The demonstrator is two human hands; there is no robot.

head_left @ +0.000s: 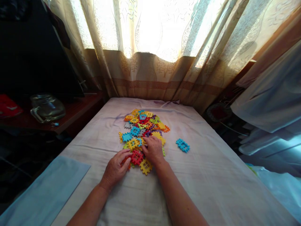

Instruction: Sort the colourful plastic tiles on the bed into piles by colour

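Touching toy pcs [137, 157], glass jug [48, 108] L

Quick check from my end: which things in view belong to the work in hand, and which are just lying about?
Likely in the work:
- left hand and right hand, at the pile
- pile of toothed plastic pieces
- blue toothed plastic, apart, right of the pile

Apparently just lying about:
- glass jar with a handle
- red object, far left
- pale blue sheet
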